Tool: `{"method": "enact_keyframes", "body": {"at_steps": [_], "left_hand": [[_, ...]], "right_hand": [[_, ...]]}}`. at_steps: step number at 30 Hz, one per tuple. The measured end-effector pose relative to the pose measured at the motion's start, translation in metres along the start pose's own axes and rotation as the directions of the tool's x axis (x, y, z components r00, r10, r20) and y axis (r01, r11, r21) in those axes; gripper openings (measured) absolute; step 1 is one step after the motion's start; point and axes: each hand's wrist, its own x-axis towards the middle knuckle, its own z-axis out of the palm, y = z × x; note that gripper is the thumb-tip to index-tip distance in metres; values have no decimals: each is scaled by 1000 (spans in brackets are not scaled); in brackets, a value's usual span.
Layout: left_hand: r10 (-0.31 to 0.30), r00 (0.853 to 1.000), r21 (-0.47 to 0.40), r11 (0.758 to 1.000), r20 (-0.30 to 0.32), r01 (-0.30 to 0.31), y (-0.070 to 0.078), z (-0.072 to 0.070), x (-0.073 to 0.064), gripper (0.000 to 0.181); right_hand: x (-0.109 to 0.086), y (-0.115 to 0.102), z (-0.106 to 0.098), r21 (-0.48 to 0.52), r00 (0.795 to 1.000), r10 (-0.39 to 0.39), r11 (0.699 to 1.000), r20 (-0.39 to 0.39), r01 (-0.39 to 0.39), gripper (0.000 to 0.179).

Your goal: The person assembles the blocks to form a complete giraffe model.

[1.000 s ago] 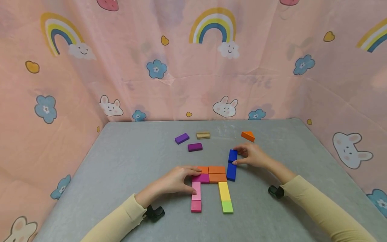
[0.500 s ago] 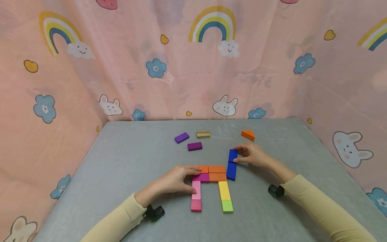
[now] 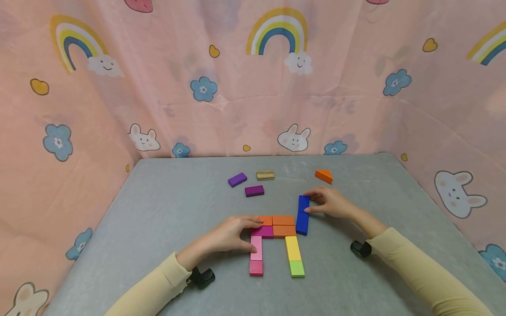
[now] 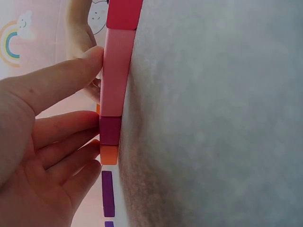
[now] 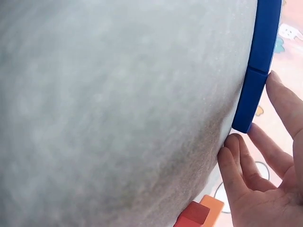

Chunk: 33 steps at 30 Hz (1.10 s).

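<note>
Two dark blue blocks lie end to end at the right of a flat block arrangement. My right hand (image 3: 330, 204) pinches the far blue block (image 5: 251, 99), its thumb near the seam with the near blue block (image 3: 302, 224) and a fingertip at the far end. My left hand (image 3: 227, 237) rests at the arrangement's left side, thumb against the light pink block (image 4: 117, 71), fingers by the magenta block (image 4: 110, 130) and an orange block (image 4: 109, 154). More orange blocks (image 3: 283, 220) complete the crosswise double row. Below it extend a yellow block (image 3: 293, 249), green block (image 3: 297, 269) and deeper pink block (image 3: 256, 268).
Farther back on the grey table (image 3: 178, 188) lie a violet block (image 3: 237, 179), a purple block (image 3: 254, 191), a wood-coloured piece (image 3: 265, 175) and an orange triangular block (image 3: 324, 176). A pink patterned curtain (image 3: 245, 114) surrounds the table's back and sides.
The far blue block has settled level and flush with the near one, where an uneven seam showed before. My right thumb has shifted up slightly. The left hand has stayed put.
</note>
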Motion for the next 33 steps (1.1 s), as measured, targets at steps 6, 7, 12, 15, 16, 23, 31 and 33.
{"method": "enact_keyframes", "body": {"at_steps": [6, 7, 12, 15, 16, 23, 31, 33], "left_hand": [[7, 1000, -2, 1000, -6, -7, 0, 0, -1, 61], [6, 1000, -3, 1000, -5, -6, 0, 0, -1, 61], [3, 1000, 1, 1000, 1, -3, -1, 1, 0, 62], [10, 1000, 3, 1000, 0, -10, -2, 1, 0, 61], [13, 1000, 2, 1000, -1, -13, -2, 1, 0, 61], [33, 999, 14, 999, -11, -33, -2, 0, 0, 61], [20, 1000, 18, 1000, 2, -20, -1, -1, 0, 62], [16, 1000, 17, 1000, 5, -16, -1, -2, 0, 62]], "right_hand": [[1, 0, -1, -9, 1000, -6, 1000, 1, 6, 53], [1, 0, -1, -6, 1000, -2, 1000, 2, 2, 53], [0, 0, -1, 1, 1000, -5, 1000, 3, 5, 53], [1, 0, -1, 4, 1000, -11, 1000, 10, 11, 54], [1, 0, -3, 4, 1000, -9, 1000, 17, 9, 54], [19, -3, -25, 30, 999, 11, 999, 35, -12, 58], [57, -18, -42, 54, 1000, -25, 998, 0, 25, 52], [68, -24, -40, 60, 1000, -3, 998, 5, 2, 50]]}}
